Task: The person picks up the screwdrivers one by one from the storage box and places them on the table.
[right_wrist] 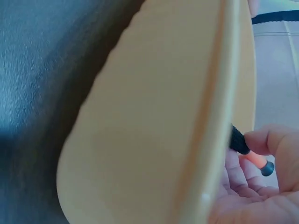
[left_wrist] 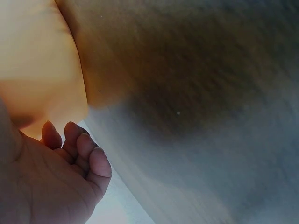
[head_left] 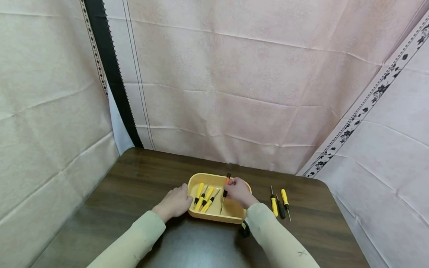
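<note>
Above the R half of the tray (head_left: 232, 209), R hand (head_left: 238, 190) pinches the red driver (head_left: 227, 181) btwn thumb & fingers, shaft pointing down toward the tray floor; can't tell if the tip touches; L hand (head_left: 175, 201) is at the tray's L wall, fingers loosely bent, prob. just steadying it; progress looks approx. midway, w/ drivers split btwn tray & surface (head_left: 134, 186); approx. 4 yellow drivers (head_left: 206, 206) lie bunched on the tray's L side, so that lot looks done; red driver not yet let go; prob. left: 3 lying R of the tray, i.e. inner yellow driver (head_left: 275, 207), black driver (head_left: 280, 210) & outer yellow driver (head_left: 285, 196), none in a hand; edges: tray rim stands up all round, so R hand would need to lift clear to leave; surface's far edge is near the tray's back, w/ cloth (head_left: 214, 93) hanging behind; a black-&-yellow item (head_left: 245, 230) sits just by the tray's front R corner, partly behind R sleeve (head_left: 268, 227), worth avoiding; open room: tray's R half inside, surface well out to L, & the front strip btwn the arms.
</note>
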`<state>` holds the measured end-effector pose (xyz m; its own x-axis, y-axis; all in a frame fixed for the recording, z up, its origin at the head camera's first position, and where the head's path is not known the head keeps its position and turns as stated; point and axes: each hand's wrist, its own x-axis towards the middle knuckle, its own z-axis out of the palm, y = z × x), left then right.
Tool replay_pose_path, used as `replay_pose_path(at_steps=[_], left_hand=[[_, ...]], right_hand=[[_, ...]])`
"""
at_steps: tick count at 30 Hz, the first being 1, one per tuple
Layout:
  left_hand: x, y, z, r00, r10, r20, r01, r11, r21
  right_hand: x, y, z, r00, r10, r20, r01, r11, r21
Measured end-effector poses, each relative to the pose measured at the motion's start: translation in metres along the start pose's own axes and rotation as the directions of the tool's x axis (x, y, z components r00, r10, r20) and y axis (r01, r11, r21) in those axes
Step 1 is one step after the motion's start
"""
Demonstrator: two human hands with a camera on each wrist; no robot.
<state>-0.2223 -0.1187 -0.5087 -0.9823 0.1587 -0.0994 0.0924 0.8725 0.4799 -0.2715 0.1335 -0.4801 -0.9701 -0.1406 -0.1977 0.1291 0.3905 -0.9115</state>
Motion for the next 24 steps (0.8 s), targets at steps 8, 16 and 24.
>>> replay_pose_path(at_steps=[8,16,24], left_hand=[[0.001,0.0,0.001,1.0,-0.004,0.004,0.004,1.0,0.006],[0.0,0.002,-0.001,1.0,-0.028,0.013,0.028,1.0,0.0],[0.002,0.001,0.0,1.0,-0.023,0.004,0.023,1.0,-0.001]], right_hand=[[0.004,0.001,-0.026,0.997,-0.034,-0.069,0.038,0.998,0.053],[-0.003,-0.005,-0.043,0.993,-0.053,-0.108,0.065,0.992,0.107],[-0.006,0.0,-0.056,0.993,-0.029,-0.113,0.042,0.992,0.117]])
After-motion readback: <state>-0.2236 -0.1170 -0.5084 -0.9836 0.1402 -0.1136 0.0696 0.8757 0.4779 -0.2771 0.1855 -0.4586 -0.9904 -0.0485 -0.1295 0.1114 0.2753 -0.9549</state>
